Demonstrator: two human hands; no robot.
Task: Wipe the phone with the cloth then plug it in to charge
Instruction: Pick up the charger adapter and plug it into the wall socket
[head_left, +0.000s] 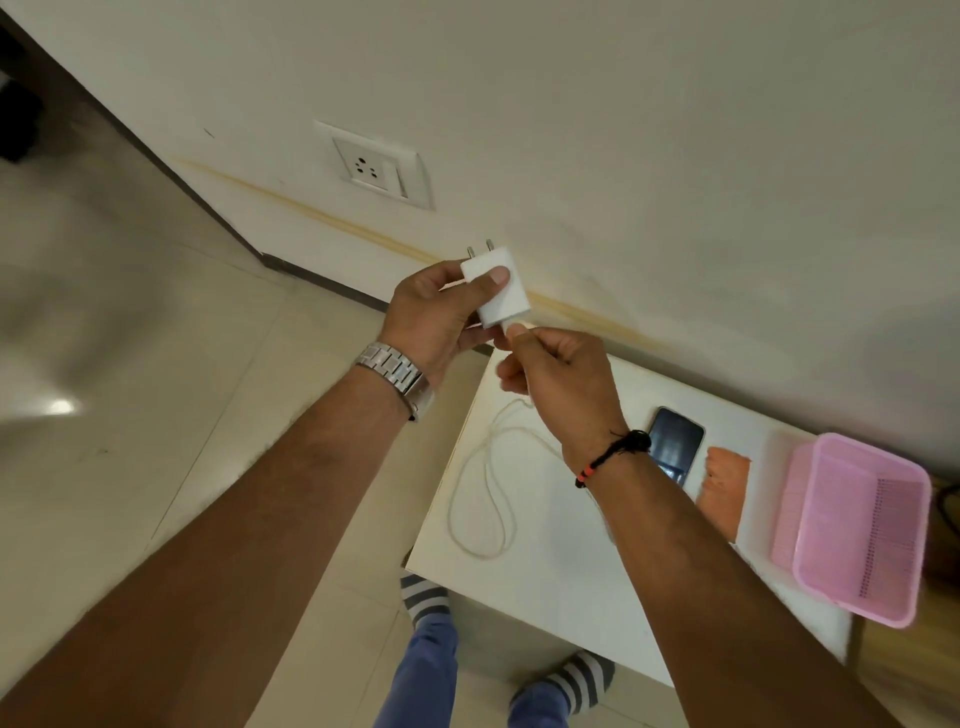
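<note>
My left hand (434, 312) grips a white charger adapter (503, 296), its two pins pointing up toward the wall. My right hand (561, 371) pinches the cable's connector at the adapter's lower end. The white cable (480, 499) hangs down and loops on the white table (571, 587). The dark phone (675, 441) lies flat on the table near the wall, partly behind my right wrist. An orange cloth (724, 488) lies just right of the phone. The wall socket (376, 163) is above and left of the adapter, apart from it.
A pink plastic basket (857, 525) stands at the table's right end. The cream wall runs behind the table, with a dark skirting along the tiled floor on the left. My feet in striped socks stand below the table's front edge.
</note>
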